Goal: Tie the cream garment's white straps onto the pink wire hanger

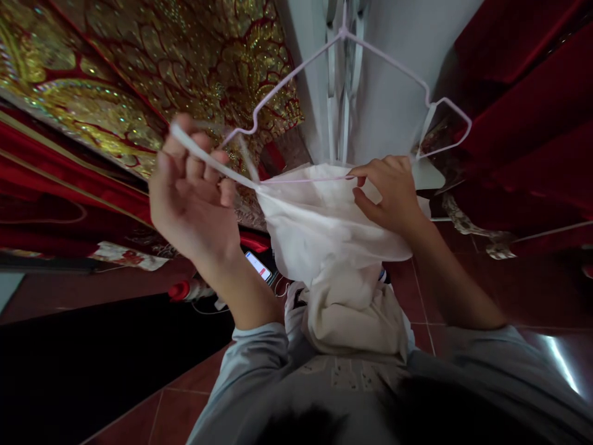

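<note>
**A white strap looped by one hand, a hanger bar under the other**

In the head view, from where I stand, the pale hanger [296, 73] spans the upper middle of the frame, and the white garment [319, 228] droops from it at centre. At left of centre, the left hand [197, 207] is palm-up, fingers loosely spread, the slightly blurred strap [199, 151] running across them. The right hand [391, 191] has fingertips at the lower bar, its thumb apart from the forefinger — whether other fingers grip, I can't tell. I'd keep that bar steady, the strap flat and untwisted — and pull gently, since the fabric looks thin.
</note>
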### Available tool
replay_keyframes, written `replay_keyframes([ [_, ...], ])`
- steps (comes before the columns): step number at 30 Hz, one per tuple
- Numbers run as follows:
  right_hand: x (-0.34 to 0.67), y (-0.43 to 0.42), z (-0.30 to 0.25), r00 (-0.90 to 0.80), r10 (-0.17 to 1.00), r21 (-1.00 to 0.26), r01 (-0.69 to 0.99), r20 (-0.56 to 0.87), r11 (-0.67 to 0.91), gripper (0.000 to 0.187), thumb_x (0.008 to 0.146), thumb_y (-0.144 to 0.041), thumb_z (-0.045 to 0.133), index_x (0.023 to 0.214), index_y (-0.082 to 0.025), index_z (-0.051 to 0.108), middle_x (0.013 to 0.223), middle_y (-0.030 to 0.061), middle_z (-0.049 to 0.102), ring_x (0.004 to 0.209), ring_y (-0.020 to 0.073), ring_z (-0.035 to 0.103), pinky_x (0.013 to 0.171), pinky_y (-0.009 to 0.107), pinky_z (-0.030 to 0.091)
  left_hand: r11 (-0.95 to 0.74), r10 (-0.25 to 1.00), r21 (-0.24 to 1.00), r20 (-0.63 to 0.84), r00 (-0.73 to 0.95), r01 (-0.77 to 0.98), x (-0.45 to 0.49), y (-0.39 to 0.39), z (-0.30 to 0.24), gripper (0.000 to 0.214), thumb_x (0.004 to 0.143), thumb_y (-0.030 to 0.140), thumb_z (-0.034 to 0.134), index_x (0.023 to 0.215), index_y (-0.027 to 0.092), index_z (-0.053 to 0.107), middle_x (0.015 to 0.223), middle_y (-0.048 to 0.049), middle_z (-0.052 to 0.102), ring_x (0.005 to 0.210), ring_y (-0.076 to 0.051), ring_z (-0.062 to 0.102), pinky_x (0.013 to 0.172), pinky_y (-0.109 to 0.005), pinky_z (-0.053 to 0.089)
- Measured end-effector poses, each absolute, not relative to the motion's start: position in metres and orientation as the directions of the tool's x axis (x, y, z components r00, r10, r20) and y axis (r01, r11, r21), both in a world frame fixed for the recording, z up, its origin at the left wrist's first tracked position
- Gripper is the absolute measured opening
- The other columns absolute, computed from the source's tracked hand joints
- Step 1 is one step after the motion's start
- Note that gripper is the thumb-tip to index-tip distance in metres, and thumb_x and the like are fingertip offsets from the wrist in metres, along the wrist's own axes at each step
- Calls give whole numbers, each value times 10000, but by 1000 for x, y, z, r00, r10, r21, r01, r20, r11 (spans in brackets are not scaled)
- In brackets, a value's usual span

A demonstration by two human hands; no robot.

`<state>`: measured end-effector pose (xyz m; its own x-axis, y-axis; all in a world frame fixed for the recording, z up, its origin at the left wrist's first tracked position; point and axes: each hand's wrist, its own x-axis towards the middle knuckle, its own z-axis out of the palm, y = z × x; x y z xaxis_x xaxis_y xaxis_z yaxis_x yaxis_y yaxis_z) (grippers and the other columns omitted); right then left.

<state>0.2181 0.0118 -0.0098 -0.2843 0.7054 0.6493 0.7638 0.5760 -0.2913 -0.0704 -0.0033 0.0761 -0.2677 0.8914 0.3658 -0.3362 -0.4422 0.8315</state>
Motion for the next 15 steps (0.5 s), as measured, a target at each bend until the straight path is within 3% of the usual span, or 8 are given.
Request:
replay_keyframes([
  [2,220,11,-10,-283,726,-293,778,626,556,221,926,-223,571,1121,-267,664,895,11,677,890,227,582,922,417,372,-452,859,821,296,-418,-348,-83,16,64,523,1171,330,242,1084,254,752,1181,25,784,1199,-195,721,513,-194,442],
  [4,223,11,-9,-285,728,-280,788,624,549,222,926,-219,580,1125,-268,666,893,13,673,893,228,582,925,417,374,-435,841,853,270,-469,-290,-90,30,40,421,1166,303,298,1139,284,717,1218,37,780,1317,-242,675,515,-192,428],
  [6,225,11,-8,-289,713,-266,787,639,557,217,930,-215,590,1124,-268,673,887,14,670,899,229,586,921,415,376,-388,849,889,242,-470,-244,-86,34,17,244,1094,186,499,1172,284,707,1248,32,772,1250,-235,708,510,-177,422],
  [9,223,12,-9,-299,703,-265,776,645,573,226,936,-224,598,1145,-269,671,901,13,671,918,230,594,926,416,382,-278,921,917,170,-350,-287,-61,25,-1,182,961,238,740,1141,242,709,1235,-55,781,1047,-218,755,491,-194,455],
  [12,218,11,-12,-300,714,-280,772,632,571,262,941,-235,583,1189,-277,654,938,14,676,947,237,593,954,430,384,-247,960,896,174,-221,-368,-31,13,4,197,953,333,750,1108,231,687,1159,-99,798,976,-224,766,492,-212,480],
  [15,215,10,-14,-291,710,-288,767,641,574,268,953,-238,561,1203,-282,649,948,12,676,958,237,588,971,439,386,-251,961,880,175,-216,-404,-14,9,13,134,974,324,722,1057,232,671,1009,-76,805,916,-212,771,491,-212,483],
])
